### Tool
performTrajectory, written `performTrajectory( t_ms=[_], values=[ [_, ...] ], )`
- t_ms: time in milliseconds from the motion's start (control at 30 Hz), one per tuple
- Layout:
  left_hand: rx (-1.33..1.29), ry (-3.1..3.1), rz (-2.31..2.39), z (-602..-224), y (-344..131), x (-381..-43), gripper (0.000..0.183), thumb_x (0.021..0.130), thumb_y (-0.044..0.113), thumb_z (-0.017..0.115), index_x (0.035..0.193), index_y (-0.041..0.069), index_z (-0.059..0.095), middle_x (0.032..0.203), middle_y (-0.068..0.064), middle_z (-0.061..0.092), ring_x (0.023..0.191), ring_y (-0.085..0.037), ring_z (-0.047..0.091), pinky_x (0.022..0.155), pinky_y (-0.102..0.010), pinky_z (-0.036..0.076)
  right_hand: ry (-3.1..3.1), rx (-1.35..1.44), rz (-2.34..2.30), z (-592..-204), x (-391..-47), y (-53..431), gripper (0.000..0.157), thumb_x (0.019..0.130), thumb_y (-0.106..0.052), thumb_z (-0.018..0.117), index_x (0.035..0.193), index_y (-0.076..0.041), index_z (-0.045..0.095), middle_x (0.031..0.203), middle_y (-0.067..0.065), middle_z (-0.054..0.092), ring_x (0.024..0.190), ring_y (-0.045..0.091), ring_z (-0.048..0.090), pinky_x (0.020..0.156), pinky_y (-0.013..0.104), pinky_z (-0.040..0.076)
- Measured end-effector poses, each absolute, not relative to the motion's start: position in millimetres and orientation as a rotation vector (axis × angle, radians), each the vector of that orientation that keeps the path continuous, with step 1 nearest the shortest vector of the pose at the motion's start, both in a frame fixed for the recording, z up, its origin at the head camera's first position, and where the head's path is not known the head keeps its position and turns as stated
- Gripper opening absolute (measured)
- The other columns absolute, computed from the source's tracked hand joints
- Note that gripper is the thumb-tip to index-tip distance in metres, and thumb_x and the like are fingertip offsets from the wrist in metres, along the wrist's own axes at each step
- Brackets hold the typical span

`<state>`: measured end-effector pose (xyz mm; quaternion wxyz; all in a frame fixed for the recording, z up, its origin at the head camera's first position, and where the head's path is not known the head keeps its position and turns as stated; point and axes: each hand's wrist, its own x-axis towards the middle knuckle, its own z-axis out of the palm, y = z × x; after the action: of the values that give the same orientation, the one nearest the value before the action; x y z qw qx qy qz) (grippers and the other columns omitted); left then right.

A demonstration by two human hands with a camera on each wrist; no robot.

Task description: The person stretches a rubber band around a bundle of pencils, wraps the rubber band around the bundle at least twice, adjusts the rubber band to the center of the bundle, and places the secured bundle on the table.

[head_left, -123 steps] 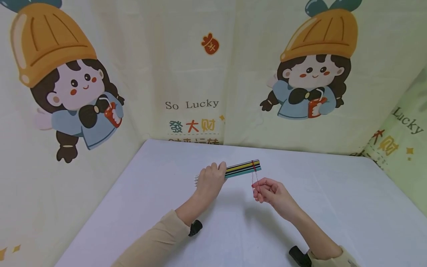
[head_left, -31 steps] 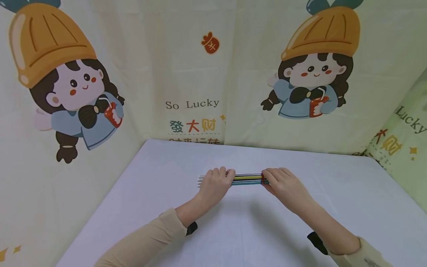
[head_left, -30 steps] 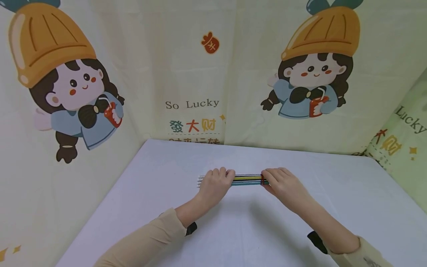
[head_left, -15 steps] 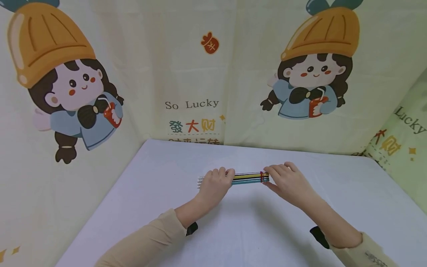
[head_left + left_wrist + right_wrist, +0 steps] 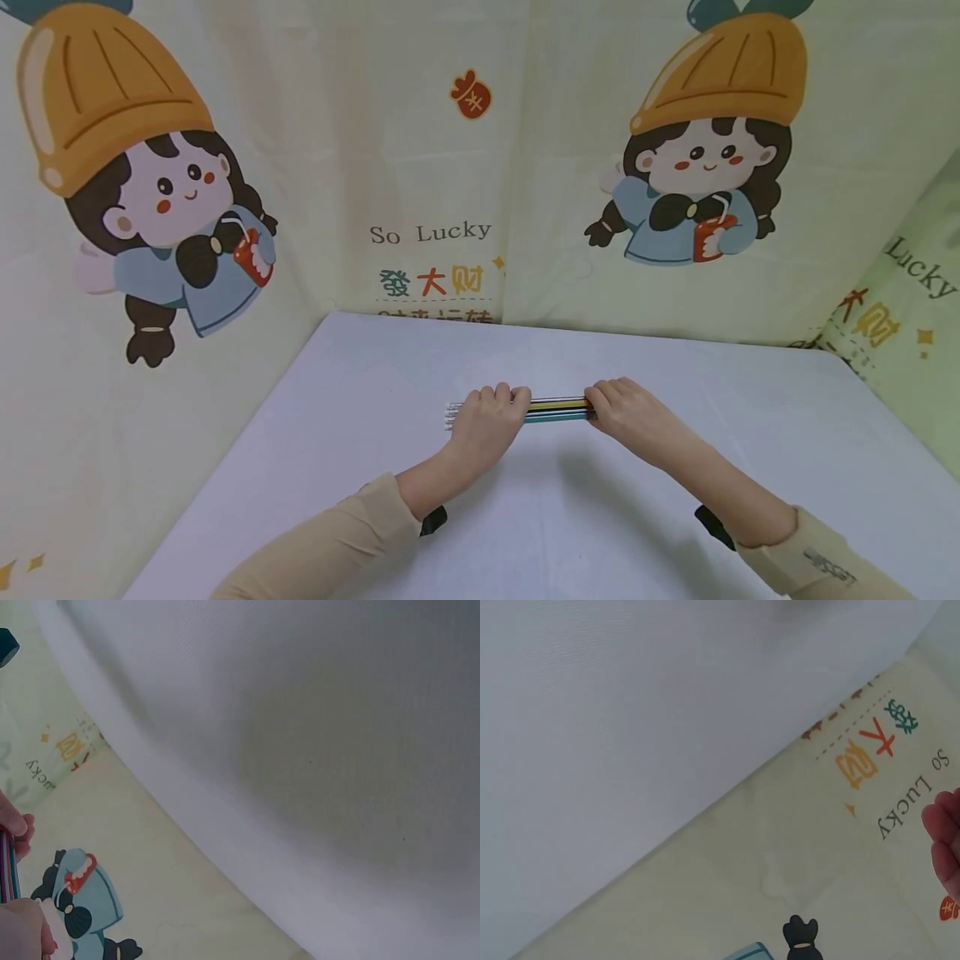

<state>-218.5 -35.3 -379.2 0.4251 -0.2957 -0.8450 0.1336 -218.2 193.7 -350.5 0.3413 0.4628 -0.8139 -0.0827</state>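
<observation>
A bundle of thin, striped pencils (image 5: 557,409) in yellow, black, white and teal is held level above the table. My left hand (image 5: 487,429) grips it around the left part, with pale narrow ends sticking out past the palm. At the other end, my right hand (image 5: 633,421) pinches the bundle between thumb and fingers. Red rubber band (image 5: 591,408) shows there, mostly covered by those fingers. In the left wrist view, the pencils (image 5: 7,870) run between both hands at the left edge. Curled fingers (image 5: 946,836) show at the right edge of the right wrist view.
A white-covered table (image 5: 360,392) lies beneath the hands. Behind it hangs a cream curtain (image 5: 420,150) printed with cartoon figures and lettering. Dark wrist cameras (image 5: 716,527) sit under both forearms.
Earlier the right hand stretched the red band below the bundle; later the band sits wrapped near its right end. The right fingers loosened half a second ago and now close over that end again.
</observation>
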Motion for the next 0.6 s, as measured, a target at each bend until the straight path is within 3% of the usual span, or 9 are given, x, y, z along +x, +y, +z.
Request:
performTrajectory(
  t_ms=[33, 100, 167, 267, 600],
  values=[
    [-0.738, -2.111, 0.334, -379.5, -35.2, -218.6, 0.015, 0.081, 0.017, 0.067, 0.079, 0.01, 0.053, 0.059, -0.001, 0.055, 0.044, -0.01, 0.046, 0.041, -0.018, 0.033, -2.122, 1.203, -0.214, -351.1, -218.3, 194.0, 0.049, 0.099, -0.024, 0.009, 0.081, 0.001, 0.047, 0.069, 0.004, 0.047, 0.061, 0.015, 0.047, 0.062, 0.028, 0.046],
    [-0.736, -2.112, 0.336, -380.0, -35.0, -218.6, 0.015, 0.081, 0.017, 0.066, 0.079, 0.011, 0.053, 0.059, -0.001, 0.055, 0.043, -0.01, 0.046, 0.04, -0.018, 0.033, -2.141, 1.206, -0.213, -351.0, -218.0, 194.2, 0.031, 0.099, -0.021, 0.032, 0.082, 0.0, 0.047, 0.07, 0.004, 0.047, 0.063, 0.016, 0.048, 0.065, 0.028, 0.046],
    [-0.736, -2.115, 0.335, -380.3, -34.8, -218.2, 0.016, 0.081, 0.017, 0.066, 0.079, 0.01, 0.052, 0.059, -0.001, 0.055, 0.043, -0.01, 0.046, 0.041, -0.018, 0.033, -2.164, 1.206, -0.216, -351.0, -217.6, 194.3, 0.022, 0.089, -0.018, 0.058, 0.083, 0.0, 0.047, 0.071, 0.003, 0.046, 0.064, 0.016, 0.048, 0.066, 0.028, 0.046],
    [-0.731, -2.114, 0.338, -381.1, -34.2, -217.7, 0.016, 0.082, 0.017, 0.066, 0.078, 0.011, 0.052, 0.059, -0.001, 0.055, 0.043, -0.01, 0.046, 0.041, -0.018, 0.034, -2.185, 1.197, -0.225, -351.3, -217.4, 193.6, 0.043, 0.063, -0.015, 0.082, 0.082, -0.001, 0.046, 0.071, 0.002, 0.045, 0.065, 0.015, 0.047, 0.066, 0.028, 0.045],
    [-0.729, -2.09, 0.331, -385.8, -30.2, -215.1, 0.016, 0.08, 0.016, 0.067, 0.076, 0.011, 0.052, 0.056, 0.0, 0.053, 0.042, -0.01, 0.044, 0.039, -0.019, 0.03, -2.12, 1.225, -0.131, -355.2, -218.3, 193.2, 0.042, 0.055, -0.013, 0.084, 0.079, -0.001, 0.053, 0.068, 0.002, 0.051, 0.06, 0.012, 0.047, 0.058, 0.025, 0.042]
  ],
)
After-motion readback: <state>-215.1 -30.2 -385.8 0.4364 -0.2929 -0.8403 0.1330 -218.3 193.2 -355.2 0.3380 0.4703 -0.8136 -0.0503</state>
